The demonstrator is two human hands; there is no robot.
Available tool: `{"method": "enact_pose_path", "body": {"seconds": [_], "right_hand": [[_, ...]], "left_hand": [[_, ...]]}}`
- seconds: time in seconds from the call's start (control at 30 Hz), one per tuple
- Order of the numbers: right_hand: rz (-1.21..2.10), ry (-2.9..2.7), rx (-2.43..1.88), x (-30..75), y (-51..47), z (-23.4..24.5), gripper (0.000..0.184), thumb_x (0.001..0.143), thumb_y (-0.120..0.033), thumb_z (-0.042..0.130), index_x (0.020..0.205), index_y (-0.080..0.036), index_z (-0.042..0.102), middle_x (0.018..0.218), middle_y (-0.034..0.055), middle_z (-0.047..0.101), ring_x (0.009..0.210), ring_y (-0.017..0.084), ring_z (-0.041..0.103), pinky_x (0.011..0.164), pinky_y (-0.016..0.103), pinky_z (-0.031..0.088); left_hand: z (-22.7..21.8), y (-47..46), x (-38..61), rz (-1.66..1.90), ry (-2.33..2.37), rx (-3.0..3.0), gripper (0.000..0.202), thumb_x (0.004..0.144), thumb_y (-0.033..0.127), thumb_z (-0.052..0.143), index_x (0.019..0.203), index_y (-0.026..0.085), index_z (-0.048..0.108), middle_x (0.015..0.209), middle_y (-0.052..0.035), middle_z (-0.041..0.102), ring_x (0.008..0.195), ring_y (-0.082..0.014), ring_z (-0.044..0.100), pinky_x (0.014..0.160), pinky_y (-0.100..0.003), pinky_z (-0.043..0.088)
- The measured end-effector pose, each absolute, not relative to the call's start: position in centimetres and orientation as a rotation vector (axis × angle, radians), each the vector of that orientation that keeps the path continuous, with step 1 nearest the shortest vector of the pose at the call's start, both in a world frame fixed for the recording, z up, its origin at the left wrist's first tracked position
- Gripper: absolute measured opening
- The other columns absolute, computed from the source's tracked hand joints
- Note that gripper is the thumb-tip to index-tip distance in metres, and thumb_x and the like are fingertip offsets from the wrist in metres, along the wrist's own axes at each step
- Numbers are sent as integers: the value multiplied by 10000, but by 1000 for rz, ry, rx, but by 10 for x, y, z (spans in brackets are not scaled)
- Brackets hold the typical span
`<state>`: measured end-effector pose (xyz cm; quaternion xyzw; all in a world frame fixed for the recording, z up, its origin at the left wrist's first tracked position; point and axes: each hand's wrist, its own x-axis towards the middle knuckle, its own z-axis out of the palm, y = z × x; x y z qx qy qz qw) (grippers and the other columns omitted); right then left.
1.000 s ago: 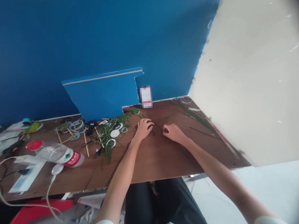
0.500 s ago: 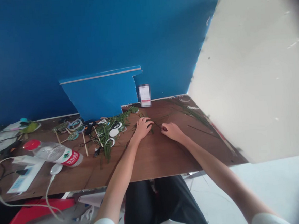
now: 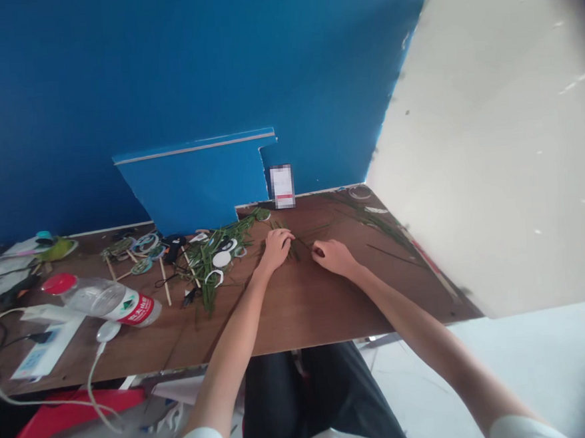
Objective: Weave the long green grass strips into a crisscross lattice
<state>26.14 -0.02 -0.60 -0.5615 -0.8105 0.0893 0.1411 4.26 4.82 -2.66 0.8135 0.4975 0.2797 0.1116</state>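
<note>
My left hand [image 3: 277, 245] rests on the brown table [image 3: 299, 312], fingers curled down over thin green leaf strips [image 3: 294, 245]. My right hand [image 3: 331, 255] lies a little to the right of it, fingers pinched together on the end of a green strip. A heap of long green leaves [image 3: 210, 265] mixed with white rings [image 3: 222, 258] lies just left of my left hand.
A plastic bottle with a red cap [image 3: 102, 300] lies on its side at the left, beside a white power strip [image 3: 41, 346] and cable. Wooden sticks and woven rings [image 3: 144, 252] sit near a blue board [image 3: 194, 182] leaning on the blue wall. More leaves [image 3: 377, 223] lie far right.
Both hands have shifted slightly away from me along the table, staying on the green strips. The view has drifted a little.
</note>
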Motion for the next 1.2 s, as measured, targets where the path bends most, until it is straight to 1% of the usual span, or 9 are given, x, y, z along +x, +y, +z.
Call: {"method": "enact_pose_path", "body": {"seconds": [0.1, 0.23, 0.43, 0.57, 0.73, 0.93, 1.07, 1.2], "right_hand": [[283, -2342, -1637, 262, -2, -2, 170, 890, -337, 535, 918, -231, 665, 836, 26, 703, 779, 172, 620, 635, 250, 338], [297, -2361, -1628, 263, -3, 2, 155, 873, -335, 558, 909, -234, 670, 839, 25, 705, 787, 172, 619, 635, 248, 341], [276, -2379, -1614, 263, -3, 1, 126, 853, -327, 575, 857, -237, 662, 818, 17, 703, 771, 173, 615, 618, 250, 321], [286, -2365, -1630, 262, -2, -1, 133, 856, -316, 560, 860, -232, 663, 815, 23, 701, 776, 175, 615, 611, 248, 309], [269, -2336, -1660, 259, 0, -7, 125, 855, -314, 564, 854, -233, 660, 800, 16, 697, 755, 170, 607, 603, 250, 304], [247, -2295, -1722, 254, 2, -15, 136, 859, -307, 557, 878, -237, 672, 832, 21, 699, 766, 169, 605, 627, 246, 334], [238, -2276, -1729, 251, 1, -16, 139, 866, -310, 551, 883, -244, 672, 861, 25, 705, 792, 177, 606, 642, 245, 345], [250, -2281, -1721, 252, 0, -11, 156, 875, -330, 540, 893, -246, 671, 840, 23, 702, 776, 177, 601, 644, 250, 344]], "left_hand": [[-27, 49, 42, 863, 1480, 2354, 283, 923, 124, 411, 986, 225, 668, 1166, -43, 638, 1169, -202, 507, 1054, -405, 360], [-23, 43, 44, 890, 1558, 2359, 259, 922, 137, 434, 1013, 232, 657, 1161, -43, 645, 1150, -223, 506, 1007, -402, 383], [-21, 36, 46, 808, 1596, 2454, 314, 907, 98, 442, 1056, 246, 675, 1207, -53, 616, 1188, -245, 475, 983, -417, 380], [-22, 37, 47, 763, 1596, 2489, 320, 929, 128, 440, 1100, 250, 681, 1234, -63, 599, 1198, -248, 468, 972, -418, 392], [-24, 38, 48, 739, 1579, 2509, 271, 951, 177, 458, 1072, 248, 690, 1234, -66, 594, 1202, -245, 463, 981, -415, 389], [-27, 41, 49, 749, 1561, 2494, 199, 953, 236, 506, 1058, 230, 675, 1211, -60, 598, 1175, -237, 468, 954, -389, 402], [-28, 42, 48, 734, 1559, 2475, 185, 946, 240, 524, 1071, 221, 658, 1204, -59, 598, 1167, -234, 470, 971, -387, 395], [-26, 41, 48, 713, 1573, 2463, 214, 939, 235, 533, 1127, 217, 633, 1223, -66, 589, 1172, -238, 474, 966, -396, 400]]}}
